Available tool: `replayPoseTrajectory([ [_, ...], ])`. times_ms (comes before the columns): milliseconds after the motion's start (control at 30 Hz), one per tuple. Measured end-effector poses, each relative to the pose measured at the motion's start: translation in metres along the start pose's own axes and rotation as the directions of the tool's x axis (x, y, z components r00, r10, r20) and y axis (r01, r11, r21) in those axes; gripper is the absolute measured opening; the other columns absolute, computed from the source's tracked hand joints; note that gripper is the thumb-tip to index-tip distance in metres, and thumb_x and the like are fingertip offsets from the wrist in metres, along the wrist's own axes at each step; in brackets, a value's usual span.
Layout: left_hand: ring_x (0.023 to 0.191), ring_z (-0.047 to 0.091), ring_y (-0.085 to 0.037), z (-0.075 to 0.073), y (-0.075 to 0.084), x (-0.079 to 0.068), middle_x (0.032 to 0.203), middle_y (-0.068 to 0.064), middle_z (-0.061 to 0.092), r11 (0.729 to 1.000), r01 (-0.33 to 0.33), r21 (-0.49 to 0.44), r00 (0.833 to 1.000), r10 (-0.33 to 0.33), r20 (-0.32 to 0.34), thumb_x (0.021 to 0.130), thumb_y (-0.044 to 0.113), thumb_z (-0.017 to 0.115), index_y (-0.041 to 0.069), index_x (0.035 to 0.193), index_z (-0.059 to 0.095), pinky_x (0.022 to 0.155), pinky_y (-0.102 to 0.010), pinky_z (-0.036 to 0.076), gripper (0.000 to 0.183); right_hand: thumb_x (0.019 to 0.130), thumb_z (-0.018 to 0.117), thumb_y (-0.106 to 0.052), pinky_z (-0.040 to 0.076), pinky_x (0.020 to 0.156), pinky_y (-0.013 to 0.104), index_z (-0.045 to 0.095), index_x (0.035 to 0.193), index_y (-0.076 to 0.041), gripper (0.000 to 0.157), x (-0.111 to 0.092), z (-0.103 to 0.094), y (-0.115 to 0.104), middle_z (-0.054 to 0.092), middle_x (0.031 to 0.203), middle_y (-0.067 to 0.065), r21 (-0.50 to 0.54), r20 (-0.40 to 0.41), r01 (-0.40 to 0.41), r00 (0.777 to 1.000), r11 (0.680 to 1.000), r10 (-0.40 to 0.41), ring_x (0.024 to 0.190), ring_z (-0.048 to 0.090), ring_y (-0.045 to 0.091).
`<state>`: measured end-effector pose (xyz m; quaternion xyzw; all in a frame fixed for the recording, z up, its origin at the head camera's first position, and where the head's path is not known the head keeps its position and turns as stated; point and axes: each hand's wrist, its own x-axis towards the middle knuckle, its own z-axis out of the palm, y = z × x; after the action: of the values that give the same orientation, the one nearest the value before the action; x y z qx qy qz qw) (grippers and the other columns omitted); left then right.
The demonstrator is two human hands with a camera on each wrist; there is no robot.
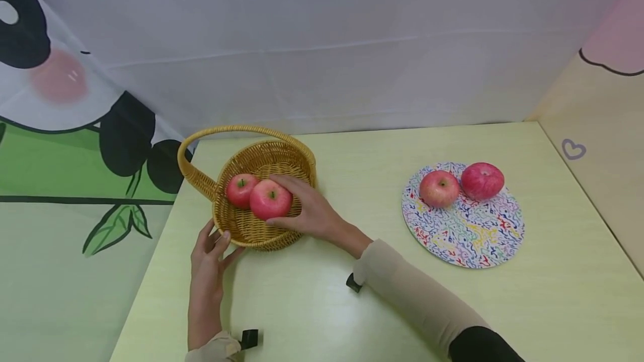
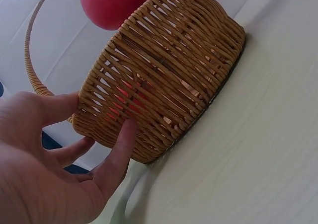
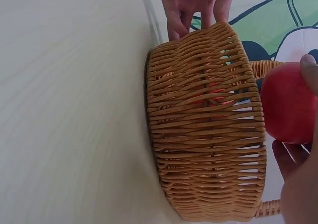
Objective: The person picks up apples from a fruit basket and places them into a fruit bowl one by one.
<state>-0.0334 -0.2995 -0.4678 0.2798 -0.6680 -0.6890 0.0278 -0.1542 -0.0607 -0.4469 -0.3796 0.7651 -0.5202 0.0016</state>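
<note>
Near the left side of the table stands a wicker basket (image 1: 259,237) with a tall arched handle. My right hand (image 1: 312,208) grips a red apple (image 1: 270,200) between thumb and fingers, over the basket's opening. In the right wrist view, the held apple (image 3: 288,102) sits at the rim, partly above it. Another red apple (image 1: 241,190) lies inside the basket, beside the held one. My left hand (image 1: 208,261) touches the basket's near left side with spread fingers. In the left wrist view its thumb (image 2: 121,149) presses on the woven wall.
To the right, a round board (image 1: 468,244) with a multicoloured pattern lies on the pale table (image 1: 352,183). On its far part are two apples, one blushed red (image 1: 439,189) and one streaked pinkish red (image 1: 482,181). Cloth wall (image 1: 352,82) borders the table's back edge.
</note>
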Motion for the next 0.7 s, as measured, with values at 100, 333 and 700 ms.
replayPoseTrajectory([
  [100,0.134,0.050,-0.016,0.000,0.000,0.000,0.159,-0.004,0.036,1.000,0.003,-0.003,1.000,-0.003,0.001,0.108,0.031,0.056,0.034,0.166,0.024,0.090,-0.024,0.062,0.066,0.083,0.089,-0.039,0.050,0.116,0.043,0.046,0.158,-0.022,0.088,-0.004,-0.004,-0.002,0.050,0.159,-0.002,-0.008,-0.009,0.036,0.999,0.999,-0.036,0.148,0.046,0.017],
  [333,0.133,0.051,-0.015,-0.001,-0.001,0.000,0.159,-0.004,0.036,1.000,0.003,-0.014,1.000,-0.003,-0.003,0.108,0.031,0.057,0.034,0.166,0.025,0.088,-0.023,0.062,0.066,0.082,0.090,-0.036,0.049,0.117,0.042,0.045,0.158,-0.022,0.089,-0.015,-0.015,-0.008,0.050,0.159,-0.002,-0.037,-0.032,0.087,0.996,0.995,-0.089,0.149,0.045,0.017],
  [700,0.135,0.049,-0.017,-0.001,0.002,-0.001,0.156,-0.002,0.038,1.000,0.010,-0.023,1.000,-0.009,0.004,0.108,0.030,0.056,0.034,0.166,0.025,0.090,-0.024,0.062,0.066,0.080,0.093,-0.028,0.048,0.119,0.040,0.049,0.154,-0.012,0.088,-0.037,-0.032,-0.011,0.054,0.156,0.006,-0.078,-0.116,0.135,0.983,0.988,-0.144,0.146,0.049,0.022],
])
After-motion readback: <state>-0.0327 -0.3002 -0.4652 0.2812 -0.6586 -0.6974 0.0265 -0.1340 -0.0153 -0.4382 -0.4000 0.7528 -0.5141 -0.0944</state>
